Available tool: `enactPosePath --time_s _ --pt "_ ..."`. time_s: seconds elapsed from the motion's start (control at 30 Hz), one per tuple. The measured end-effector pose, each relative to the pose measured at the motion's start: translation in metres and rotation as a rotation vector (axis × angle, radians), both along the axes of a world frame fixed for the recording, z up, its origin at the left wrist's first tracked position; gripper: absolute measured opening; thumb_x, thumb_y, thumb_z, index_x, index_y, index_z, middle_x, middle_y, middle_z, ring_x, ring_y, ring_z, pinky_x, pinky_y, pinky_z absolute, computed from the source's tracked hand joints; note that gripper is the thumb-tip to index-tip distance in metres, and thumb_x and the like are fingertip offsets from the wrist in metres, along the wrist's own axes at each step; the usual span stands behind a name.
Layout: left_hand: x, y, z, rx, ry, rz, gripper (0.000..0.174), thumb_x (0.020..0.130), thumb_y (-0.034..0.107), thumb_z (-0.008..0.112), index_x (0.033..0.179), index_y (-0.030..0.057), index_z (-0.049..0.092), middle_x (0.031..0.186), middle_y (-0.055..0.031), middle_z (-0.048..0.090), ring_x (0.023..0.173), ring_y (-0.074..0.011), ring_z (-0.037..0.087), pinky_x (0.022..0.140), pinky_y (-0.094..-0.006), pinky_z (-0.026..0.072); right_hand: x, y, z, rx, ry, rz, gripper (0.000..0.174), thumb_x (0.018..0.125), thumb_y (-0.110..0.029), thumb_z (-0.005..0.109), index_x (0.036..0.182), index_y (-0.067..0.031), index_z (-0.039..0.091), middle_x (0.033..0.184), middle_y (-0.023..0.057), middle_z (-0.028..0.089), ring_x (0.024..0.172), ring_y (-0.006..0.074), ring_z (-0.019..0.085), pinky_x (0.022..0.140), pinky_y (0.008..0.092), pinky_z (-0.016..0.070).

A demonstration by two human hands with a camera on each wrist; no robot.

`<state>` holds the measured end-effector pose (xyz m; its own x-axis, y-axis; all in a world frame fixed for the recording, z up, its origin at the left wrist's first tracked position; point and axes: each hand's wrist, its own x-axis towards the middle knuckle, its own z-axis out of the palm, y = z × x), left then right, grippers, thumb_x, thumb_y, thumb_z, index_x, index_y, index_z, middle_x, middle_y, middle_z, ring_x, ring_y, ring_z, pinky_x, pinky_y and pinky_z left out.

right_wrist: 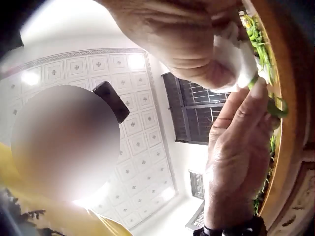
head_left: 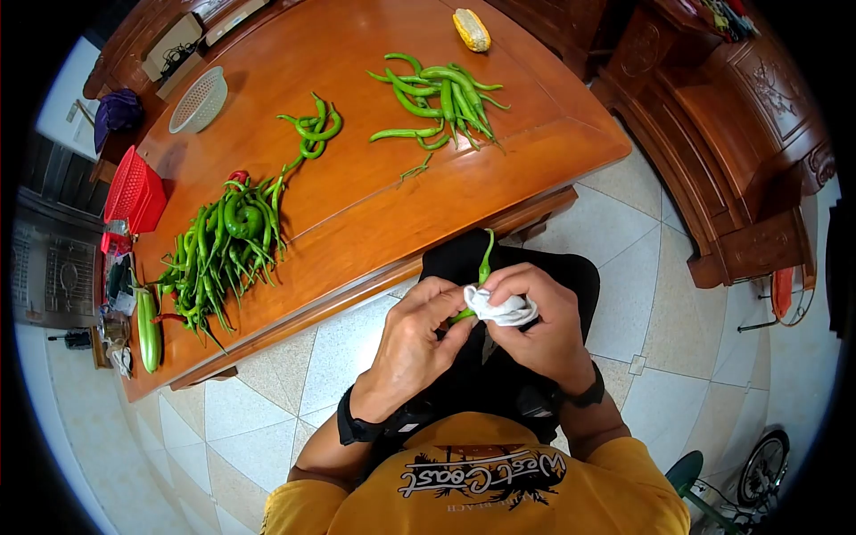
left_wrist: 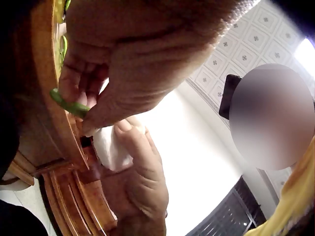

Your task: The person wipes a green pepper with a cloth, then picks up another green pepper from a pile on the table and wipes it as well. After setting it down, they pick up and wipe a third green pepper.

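In the head view a long green chili pepper point(head_left: 486, 260) is held over the person's lap, close to the table's front edge. My left hand point(head_left: 406, 346) pinches its lower end between thumb and fingers. My right hand point(head_left: 546, 323) grips a bunched white cloth point(head_left: 505, 309), which wraps the pepper's middle and hides that part. The curved end of the pepper point(left_wrist: 69, 104) juts past the left fingertips in the left wrist view. From the right wrist, the cloth point(right_wrist: 236, 61) shows under the right fingers, right beside the left thumb and fingertips.
On the wooden table point(head_left: 348, 218) lie a large chili pile point(head_left: 223, 241), a smaller pile point(head_left: 450, 94) and a few loose chilies point(head_left: 312, 134). A white basket point(head_left: 200, 100), red basket point(head_left: 134, 192), pale green gourd point(head_left: 147, 330) and yellow ridged fruit point(head_left: 472, 31) stand or lie around them.
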<state>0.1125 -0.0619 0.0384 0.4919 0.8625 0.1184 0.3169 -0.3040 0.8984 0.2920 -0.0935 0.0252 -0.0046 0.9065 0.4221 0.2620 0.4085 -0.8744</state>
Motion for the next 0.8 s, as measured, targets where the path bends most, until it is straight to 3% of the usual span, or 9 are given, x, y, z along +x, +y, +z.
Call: enactPosePath --time_s 0.17,0.27,0.47,0.5,0.6,0.73,0.8 --pt "-0.003 0.002 -0.003 -0.07 -0.057 -0.021 0.039 0.079 -0.009 0.071 0.117 -0.0011 0.068 0.1 -0.0079 0.063 0.079 -0.0121 0.057 0.072 -0.0236 0.0493 -0.001 -0.002 -0.002 -0.015 0.037 0.029 0.031 0.071 0.008 0.074 0.095 -0.0033 0.058 0.097 0.0129 0.066 0.088 0.0272 0.068 0.077 0.0317 0.0529" --pt "-0.004 0.004 -0.006 -0.112 -0.143 -0.048 0.041 0.08 -0.009 0.069 0.12 -0.0012 0.066 0.095 -0.0087 0.061 0.077 -0.0123 0.059 0.07 -0.0235 0.0502 -0.001 -0.002 -0.001 -0.004 0.055 0.029 0.031 0.07 0.008 0.074 0.095 -0.0034 0.058 0.097 0.0125 0.066 0.088 0.0265 0.068 0.077 0.0315 0.053" --pt "-0.008 0.006 -0.008 -0.459 -0.454 -0.063 0.044 0.084 -0.014 0.063 0.127 -0.0021 0.061 0.102 -0.0057 0.059 0.095 -0.0113 0.061 0.083 -0.0236 0.0506 -0.003 -0.005 0.002 -0.002 0.066 0.071 0.032 0.069 0.008 0.075 0.094 -0.0038 0.059 0.099 0.0121 0.066 0.089 0.0245 0.068 0.076 0.0304 0.0532" --pt "-0.008 0.007 -0.009 -0.425 -0.541 -0.098 0.044 0.086 -0.014 0.061 0.128 -0.0022 0.06 0.106 -0.0067 0.059 0.101 -0.0132 0.062 0.086 -0.0242 0.0507 -0.004 -0.006 0.002 -0.011 0.075 0.088 0.033 0.069 0.008 0.075 0.094 -0.004 0.059 0.099 0.0121 0.066 0.089 0.0242 0.068 0.076 0.0304 0.0533" --pt "-0.011 0.008 -0.009 -0.499 -0.56 -0.04 0.041 0.087 -0.01 0.062 0.127 -0.003 0.061 0.109 -0.0086 0.066 0.102 -0.0148 0.063 0.091 -0.0292 0.0512 -0.01 -0.007 0.001 0.0 0.051 0.064 0.029 0.069 0.008 0.074 0.09 -0.0047 0.059 0.099 0.0113 0.067 0.085 0.0186 0.066 0.076 0.0282 0.0518" --pt "-0.01 0.006 -0.002 -0.54 -0.576 -0.014 0.031 0.091 -0.002 0.065 0.121 -0.0024 0.064 0.111 -0.0094 0.067 0.1 -0.0146 0.065 0.089 -0.0282 0.0513 -0.009 -0.007 0.003 0.033 -0.025 0.081 0.037 0.067 0.007 0.077 0.095 -0.0052 0.058 0.1 0.0105 0.064 0.088 0.0264 0.066 0.074 0.0319 0.0534" --pt "-0.008 0.005 -0.003 -0.503 -0.543 -0.01 0.026 0.091 0.002 0.067 0.117 -0.0022 0.066 0.11 -0.0102 0.068 0.097 -0.0146 0.065 0.089 -0.028 0.0514 -0.011 -0.007 0.003 0.079 -0.098 0.071 0.037 0.065 0.008 0.077 0.094 -0.0056 0.058 0.099 0.0092 0.063 0.087 0.0266 0.064 0.073 0.0328 0.0525"
